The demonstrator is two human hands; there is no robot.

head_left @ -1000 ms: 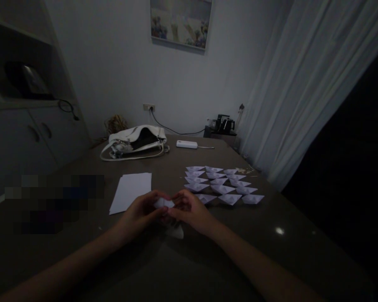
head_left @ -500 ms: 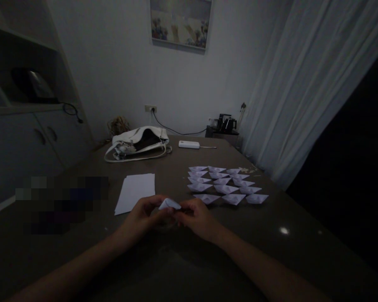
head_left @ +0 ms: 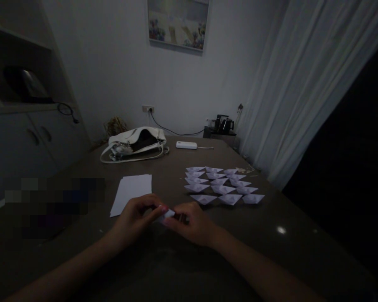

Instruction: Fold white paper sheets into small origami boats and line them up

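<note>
Between my two hands is a small folded piece of white paper (head_left: pixel 168 214), mostly covered by fingers. My left hand (head_left: pixel 139 216) pinches it from the left, thumb on top. From the right, my right hand (head_left: pixel 193 222) grips its other side with thumb and fingers. Behind my left hand lies a stack of white paper sheets (head_left: pixel 132 188), partly hidden by the hand. Several folded paper boats (head_left: pixel 222 188) stand in rows on the table beyond my right hand.
A white handbag (head_left: pixel 137 140) sits at the back left of the dark table (head_left: pixel 176 268). Right of it lies a white power bank (head_left: pixel 186 145) with a strap. A black kettle (head_left: pixel 226 125) stands beyond the far edge. A curtain (head_left: pixel 283 92) hangs along the right.
The folded paper has turned and flattened between my fingers, so less of it shows now. My thumbs have shifted over it. The view has swung slightly to the right.
</note>
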